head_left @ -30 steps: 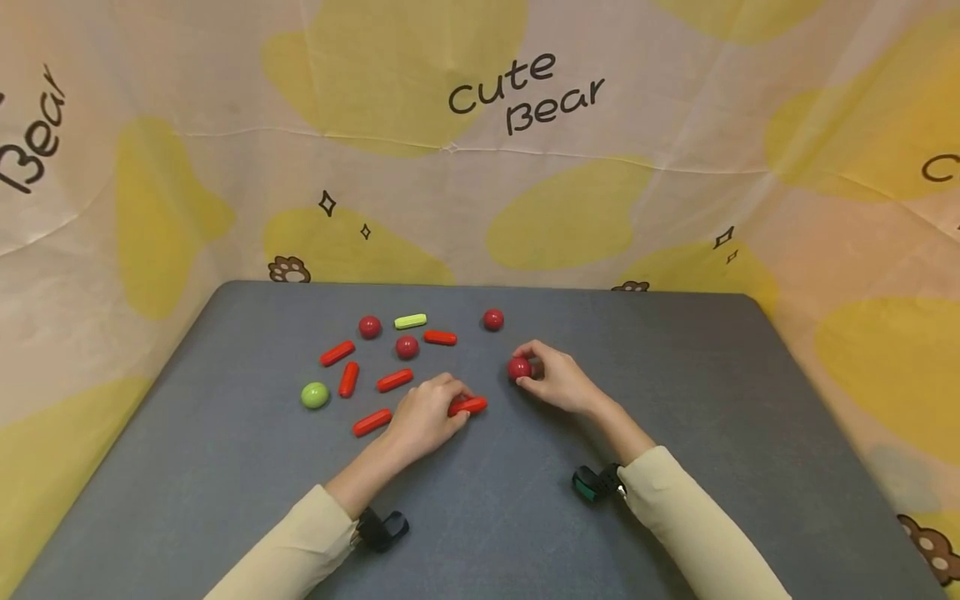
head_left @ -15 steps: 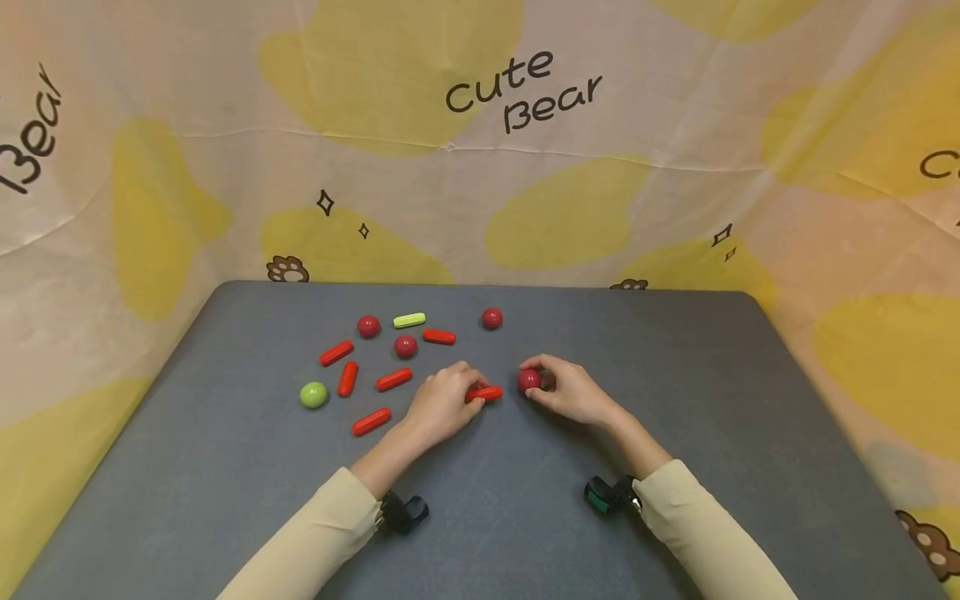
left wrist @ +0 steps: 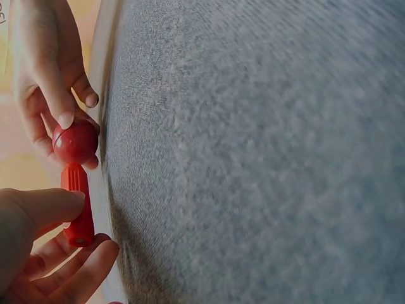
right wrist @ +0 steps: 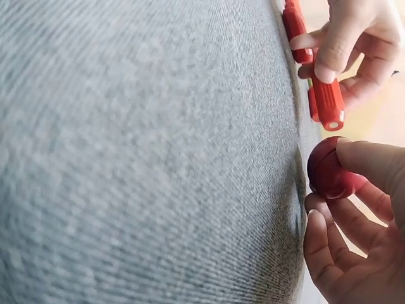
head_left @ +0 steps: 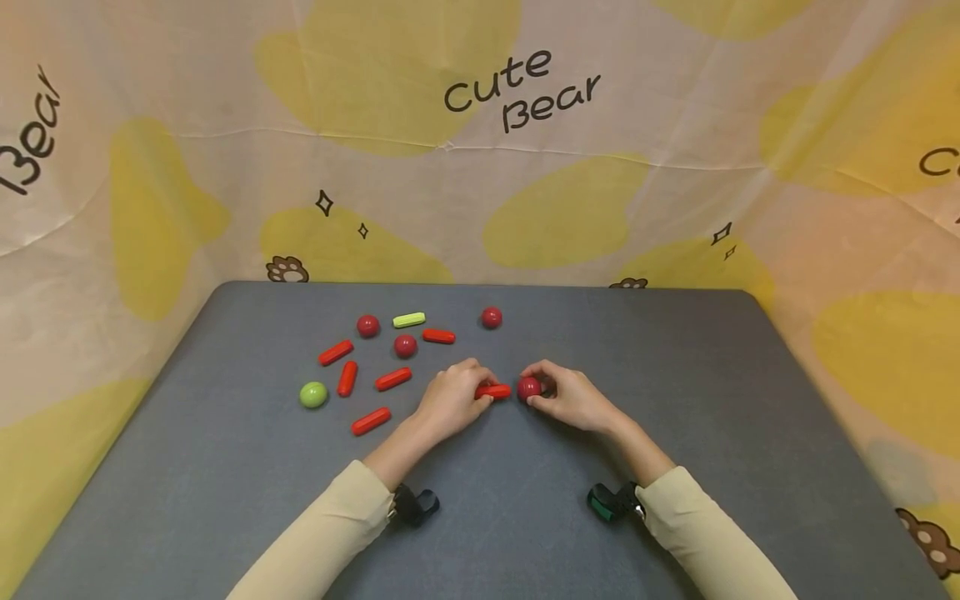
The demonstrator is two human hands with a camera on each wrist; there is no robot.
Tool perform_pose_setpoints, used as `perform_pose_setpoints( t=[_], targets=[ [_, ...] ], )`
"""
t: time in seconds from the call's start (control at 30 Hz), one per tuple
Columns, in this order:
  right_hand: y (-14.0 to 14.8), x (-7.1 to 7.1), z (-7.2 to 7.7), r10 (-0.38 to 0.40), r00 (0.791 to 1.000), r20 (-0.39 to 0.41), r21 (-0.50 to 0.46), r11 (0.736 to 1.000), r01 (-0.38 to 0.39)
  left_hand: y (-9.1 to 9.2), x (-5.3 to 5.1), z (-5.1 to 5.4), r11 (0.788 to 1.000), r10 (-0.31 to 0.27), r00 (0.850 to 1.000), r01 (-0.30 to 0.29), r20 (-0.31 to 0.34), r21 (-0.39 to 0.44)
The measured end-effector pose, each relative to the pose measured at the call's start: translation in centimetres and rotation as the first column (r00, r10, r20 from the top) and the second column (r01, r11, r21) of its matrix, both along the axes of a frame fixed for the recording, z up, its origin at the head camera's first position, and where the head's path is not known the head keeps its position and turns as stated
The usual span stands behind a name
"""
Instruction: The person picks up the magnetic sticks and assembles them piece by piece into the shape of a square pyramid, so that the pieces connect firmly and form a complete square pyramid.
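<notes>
Well inside the tabletop's (head_left: 712,392) edges, our left hand (head_left: 452,398) pinches a red rod (head_left: 498,392). Our right hand (head_left: 574,400) grips a red ball (head_left: 527,388) nearby.

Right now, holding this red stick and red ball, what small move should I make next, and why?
I'd probably ease the red stick toward the red ball until they meet. The left hand pinches the stick, the right hand pinches the ball, and the right wrist view shows the stick's end facing the ball across a small gap.

Grey table (head_left: 495,500) with scattered rods (head_left: 371,422), balls (head_left: 313,395)
</notes>
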State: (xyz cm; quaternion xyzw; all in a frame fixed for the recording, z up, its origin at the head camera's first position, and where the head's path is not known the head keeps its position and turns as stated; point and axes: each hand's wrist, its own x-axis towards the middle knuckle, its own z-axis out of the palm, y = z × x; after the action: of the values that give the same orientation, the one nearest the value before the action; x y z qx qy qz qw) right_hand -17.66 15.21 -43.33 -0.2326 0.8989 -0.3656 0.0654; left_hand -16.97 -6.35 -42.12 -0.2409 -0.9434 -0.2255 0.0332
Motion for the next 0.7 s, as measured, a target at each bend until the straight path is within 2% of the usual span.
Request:
perform_pose_setpoints(
  t=[0.7],
  targets=[
    [-0.46,0.13,0.15,0.033,0.998,-0.047,0.010,0.999,-0.033,0.37,-0.01,-0.25,1.000,-0.005,1.000,0.005,0.006,0.016]
  ],
)
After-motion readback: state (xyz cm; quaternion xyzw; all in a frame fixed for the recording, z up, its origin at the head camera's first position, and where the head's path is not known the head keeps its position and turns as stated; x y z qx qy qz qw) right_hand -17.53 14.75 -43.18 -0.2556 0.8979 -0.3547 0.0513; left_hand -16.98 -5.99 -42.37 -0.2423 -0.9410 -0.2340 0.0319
